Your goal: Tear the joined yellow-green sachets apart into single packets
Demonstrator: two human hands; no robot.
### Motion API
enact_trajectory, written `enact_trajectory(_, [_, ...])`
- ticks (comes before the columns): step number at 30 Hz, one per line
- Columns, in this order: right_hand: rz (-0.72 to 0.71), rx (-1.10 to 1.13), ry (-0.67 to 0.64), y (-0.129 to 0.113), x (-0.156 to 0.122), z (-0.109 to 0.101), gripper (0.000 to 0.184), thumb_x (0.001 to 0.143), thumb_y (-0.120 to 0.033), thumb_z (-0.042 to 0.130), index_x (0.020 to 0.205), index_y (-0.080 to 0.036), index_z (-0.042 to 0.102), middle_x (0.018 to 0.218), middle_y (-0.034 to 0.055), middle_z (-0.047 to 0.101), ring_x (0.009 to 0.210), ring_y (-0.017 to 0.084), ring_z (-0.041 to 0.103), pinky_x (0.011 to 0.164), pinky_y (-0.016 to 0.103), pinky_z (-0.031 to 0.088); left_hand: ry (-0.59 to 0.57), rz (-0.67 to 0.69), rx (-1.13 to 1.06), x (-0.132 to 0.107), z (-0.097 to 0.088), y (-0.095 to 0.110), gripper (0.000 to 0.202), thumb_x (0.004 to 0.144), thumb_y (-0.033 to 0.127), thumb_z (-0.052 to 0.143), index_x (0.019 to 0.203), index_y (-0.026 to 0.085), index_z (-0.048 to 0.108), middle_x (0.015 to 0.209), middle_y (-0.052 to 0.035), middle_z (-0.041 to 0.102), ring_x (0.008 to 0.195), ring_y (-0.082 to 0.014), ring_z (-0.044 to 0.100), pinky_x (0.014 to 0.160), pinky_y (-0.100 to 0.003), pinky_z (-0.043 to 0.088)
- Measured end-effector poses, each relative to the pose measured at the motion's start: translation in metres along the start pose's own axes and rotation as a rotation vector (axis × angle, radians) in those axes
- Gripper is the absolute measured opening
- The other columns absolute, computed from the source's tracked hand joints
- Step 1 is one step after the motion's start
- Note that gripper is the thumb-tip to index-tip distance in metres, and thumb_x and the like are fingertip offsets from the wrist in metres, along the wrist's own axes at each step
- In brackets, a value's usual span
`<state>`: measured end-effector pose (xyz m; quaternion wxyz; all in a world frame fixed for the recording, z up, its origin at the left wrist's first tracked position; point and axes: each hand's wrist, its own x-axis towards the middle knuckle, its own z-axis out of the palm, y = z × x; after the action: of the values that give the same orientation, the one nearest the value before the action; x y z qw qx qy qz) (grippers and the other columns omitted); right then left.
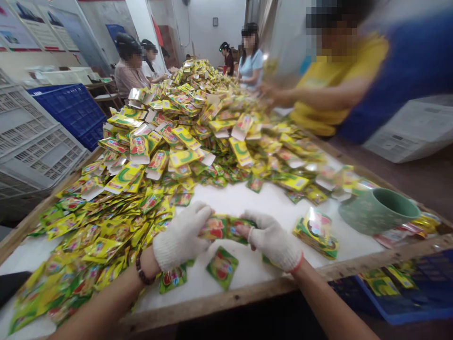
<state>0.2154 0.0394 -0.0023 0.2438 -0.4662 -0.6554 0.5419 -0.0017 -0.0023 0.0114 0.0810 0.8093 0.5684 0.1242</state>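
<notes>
Both gloved hands, left hand and right hand, meet palms-down, each grip closed on the sachets.

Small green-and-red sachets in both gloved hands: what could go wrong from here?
1. The small green-and-red sachets pinched between the left hand and right hand could slip apart.
2. A loose green sachet lies close to the wooden table edge and might get knocked off.
</notes>
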Motion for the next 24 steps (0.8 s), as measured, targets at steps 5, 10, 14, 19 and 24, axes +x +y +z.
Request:
enact_trajectory(5, [0.012, -0.031, -0.034, -0.007, 0.001, -0.005, 0.013, 0.076, -0.030, 0.060, 0.079, -0.018, 0.060, 0.058, -0.0048, 0.054, 0.042, 0.007, 0.045, 0.037, 0.017, 0.036, 0.053, 0.060, -0.030, -0.004, 0.014, 0.010, 0.046, 0.066, 0.013, 0.062, 0.112, 0.014, 0.053, 0.106, -0.0094, 0.056, 0.098, -0.0232, 0.054, 0.086, -0.036, 0.050])
enact_trajectory(10, [0.002, 0.121, 0.098, -0.004, -0.001, 0.000, 0.021, 0.078, -0.033, 0.059, 0.093, -0.019, 0.053, 0.069, -0.0008, 0.062, 0.051, 0.012, 0.056, 0.044, 0.022, 0.044, 0.166, 0.019, -0.011, -0.005, 0.019, 0.015, 0.046, 0.069, 0.017, 0.064, 0.113, 0.012, 0.053, 0.108, -0.0112, 0.056, 0.099, -0.0243, 0.056, 0.088, -0.038, 0.051])
enact_trajectory(14, [-0.204, -0.134, 0.278, -0.001, -0.007, 0.012, 0.009, 0.080, -0.027, 0.055, 0.083, -0.019, 0.057, 0.075, 0.0017, 0.063, 0.067, 0.015, 0.058, 0.061, 0.026, 0.048, 0.198, 0.003, -0.063, -0.010, 0.027, 0.019, 0.045, 0.068, 0.018, 0.065, 0.112, 0.013, 0.052, 0.104, -0.0095, 0.056, 0.096, -0.0237, 0.056, 0.086, -0.037, 0.052])
enact_trajectory(19, [-0.176, -0.090, 0.247, -0.007, -0.011, 0.015, 0.021, 0.080, -0.027, 0.055, 0.098, -0.018, 0.060, 0.083, 0.0024, 0.066, 0.059, 0.012, 0.055, 0.059, 0.025, 0.047, 0.291, -0.040, -0.030, -0.013, 0.031, 0.019, 0.038, 0.071, 0.020, 0.064, 0.107, 0.015, 0.052, 0.102, -0.0086, 0.056, 0.094, -0.0235, 0.057, 0.082, -0.036, 0.053])
enact_trajectory(24, [-0.107, -0.021, 0.281, -0.006, -0.017, 0.011, 0.022, 0.079, -0.029, 0.056, 0.096, -0.018, 0.066, 0.070, 0.0002, 0.064, 0.051, 0.010, 0.051, 0.051, 0.024, 0.043, 0.312, -0.036, 0.027, -0.012, 0.027, 0.015, 0.040, 0.071, 0.021, 0.065, 0.109, 0.014, 0.053, 0.102, -0.0096, 0.058, 0.093, -0.0245, 0.057, 0.082, -0.037, 0.053])
